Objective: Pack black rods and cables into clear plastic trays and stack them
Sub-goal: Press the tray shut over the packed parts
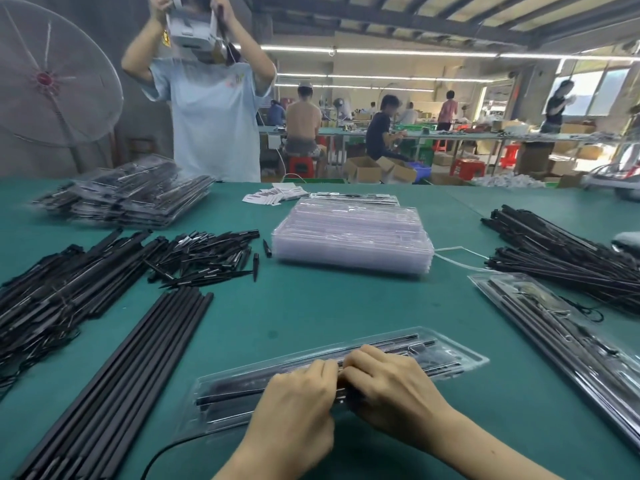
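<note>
A clear plastic tray (460, 358) lies slanted on the green table in front of me, with black rods (242, 389) seated in its grooves. My left hand (298, 403) and my right hand (388, 386) meet over the tray's middle, fingers curled down onto the rods; what the fingertips pinch is hidden. A stack of empty clear trays (351, 237) stands at the table's centre. Long black rods (131, 368) lie in a row at my left. A filled tray (554, 330) lies at my right.
Piles of black rods with cables (45, 296) and short black pieces (207, 251) cover the left. More rods (568, 251) lie at the right. Filled trays (128, 195) are stacked at the back left. A person (214, 109) stands across the table.
</note>
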